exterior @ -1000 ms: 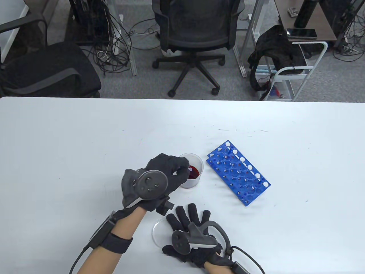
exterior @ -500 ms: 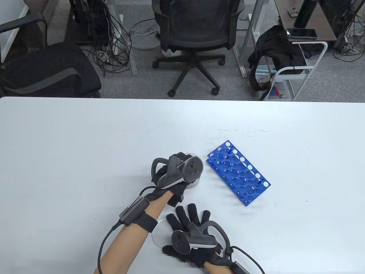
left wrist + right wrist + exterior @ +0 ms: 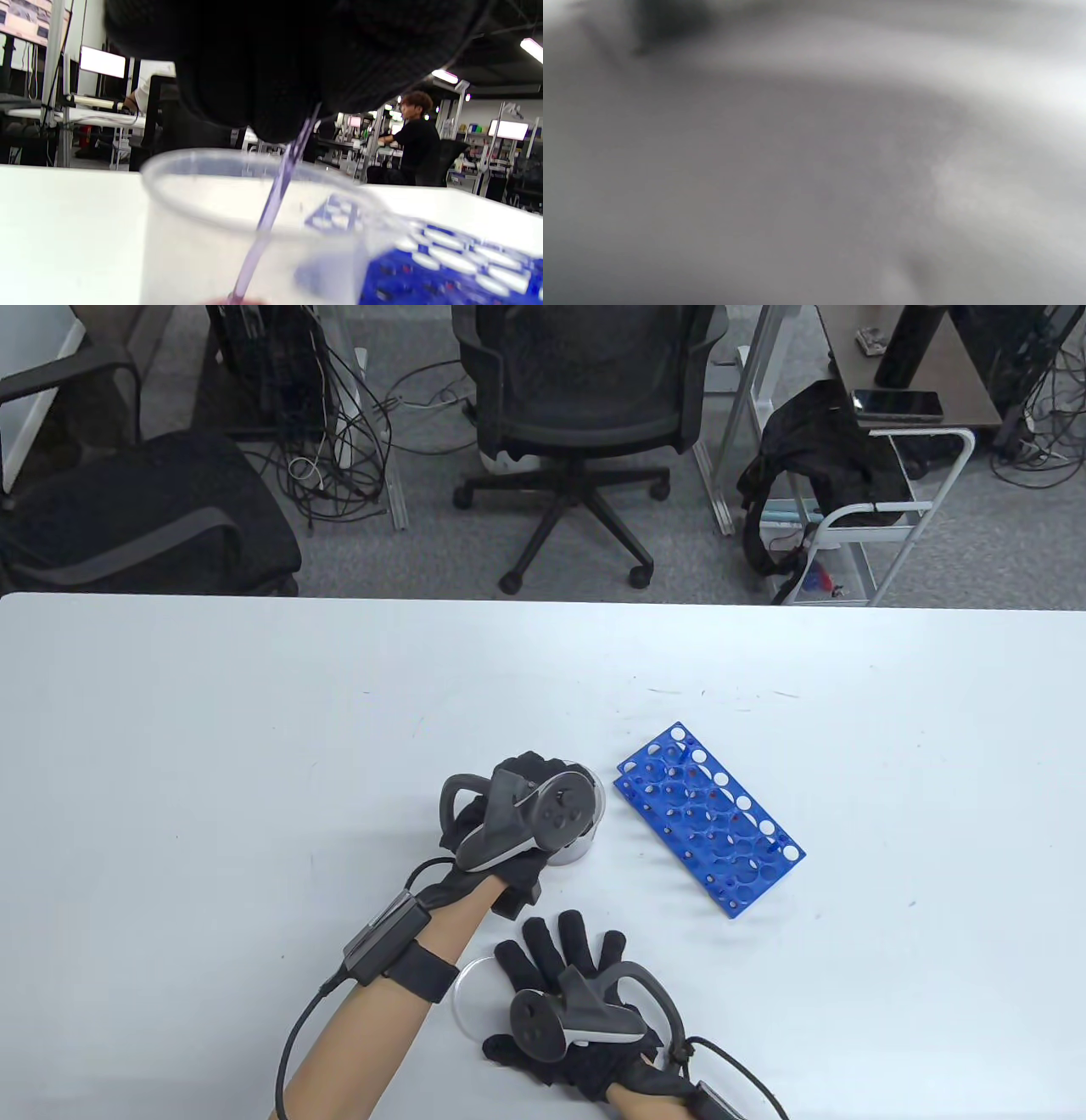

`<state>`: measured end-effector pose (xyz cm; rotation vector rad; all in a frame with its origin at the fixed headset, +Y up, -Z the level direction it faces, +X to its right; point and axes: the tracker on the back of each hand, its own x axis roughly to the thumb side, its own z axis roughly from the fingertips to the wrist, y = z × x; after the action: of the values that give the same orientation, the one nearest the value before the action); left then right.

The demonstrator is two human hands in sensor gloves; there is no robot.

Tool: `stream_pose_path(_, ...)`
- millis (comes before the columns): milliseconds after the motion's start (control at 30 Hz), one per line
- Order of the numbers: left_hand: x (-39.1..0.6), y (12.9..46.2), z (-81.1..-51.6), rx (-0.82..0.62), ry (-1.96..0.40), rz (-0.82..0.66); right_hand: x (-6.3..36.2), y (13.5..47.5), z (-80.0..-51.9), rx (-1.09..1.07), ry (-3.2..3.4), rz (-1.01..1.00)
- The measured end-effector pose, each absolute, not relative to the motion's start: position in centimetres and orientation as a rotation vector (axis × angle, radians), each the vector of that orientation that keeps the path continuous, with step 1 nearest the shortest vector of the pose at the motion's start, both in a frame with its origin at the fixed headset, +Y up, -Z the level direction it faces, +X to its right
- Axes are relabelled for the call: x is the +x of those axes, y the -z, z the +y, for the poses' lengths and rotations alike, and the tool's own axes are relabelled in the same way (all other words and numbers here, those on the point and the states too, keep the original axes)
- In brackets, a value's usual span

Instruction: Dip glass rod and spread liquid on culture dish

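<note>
My left hand (image 3: 526,814) is over the clear plastic cup (image 3: 585,840) and hides most of it. In the left wrist view the gloved fingers (image 3: 271,84) pinch a glass rod (image 3: 275,203) that slants down into the cup (image 3: 254,237), its tip at the red liquid at the bottom. My right hand (image 3: 568,984) lies flat with fingers spread on the clear culture dish (image 3: 467,993), near the table's front edge. The right wrist view is a grey blur.
A blue test tube rack (image 3: 708,814) lies just right of the cup, also visible in the left wrist view (image 3: 445,267). The white table (image 3: 212,772) stretches to the left and far side. Office chairs and a cart stand beyond the far edge.
My left hand turned over above the cup, hiding the red liquid, then shifted slightly left. My forearm swung across near the dish. My right hand stayed still.
</note>
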<state>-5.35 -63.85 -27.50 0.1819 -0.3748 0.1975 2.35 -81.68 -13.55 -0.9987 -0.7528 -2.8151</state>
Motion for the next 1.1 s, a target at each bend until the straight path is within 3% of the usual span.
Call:
stream_pose_path(233,-9.4,23.3,-58.1,0.330,-0.298,-0.410,2.3,13.5,-81.7,-0.998,2.812,-0.759)
stream_pose_path(433,-12.6,19.0,-56.4,0.354,-0.355,-0.439,2.3,13.6,-81.7,-0.998,2.811,-0.761)
stream_pose_path(833,-16.6,12.5,-60.8,0.213,-0.425,-0.471,2.3,13.5,-81.7,-0.998,2.810,-0.762)
stream_pose_path(1100,-16.4,12.2,-65.7,0.068,-0.436,-0.483,2.3,13.5,-81.7,-1.003,2.807,-0.773)
